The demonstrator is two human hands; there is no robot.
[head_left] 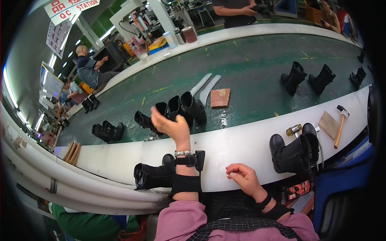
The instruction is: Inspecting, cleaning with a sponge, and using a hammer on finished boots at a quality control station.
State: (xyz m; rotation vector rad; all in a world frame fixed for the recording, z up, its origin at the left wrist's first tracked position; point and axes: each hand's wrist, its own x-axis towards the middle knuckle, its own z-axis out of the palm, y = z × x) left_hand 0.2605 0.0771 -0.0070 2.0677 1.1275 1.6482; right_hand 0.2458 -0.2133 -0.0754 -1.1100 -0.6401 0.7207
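Black boots (196, 109) on the green belt (253, 76), beyond both hands (175, 127).

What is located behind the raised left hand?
Behind the left hand, black boots stand on the green surface. The hand covers parts of some; what lies directly behind it cannot be seen.

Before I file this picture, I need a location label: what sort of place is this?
Probably a footwear factory's production line: short black leather-look boots stand along a long dark-green belt-like surface, and a wooden-handled hammer lies on the smooth white worktop beside it.
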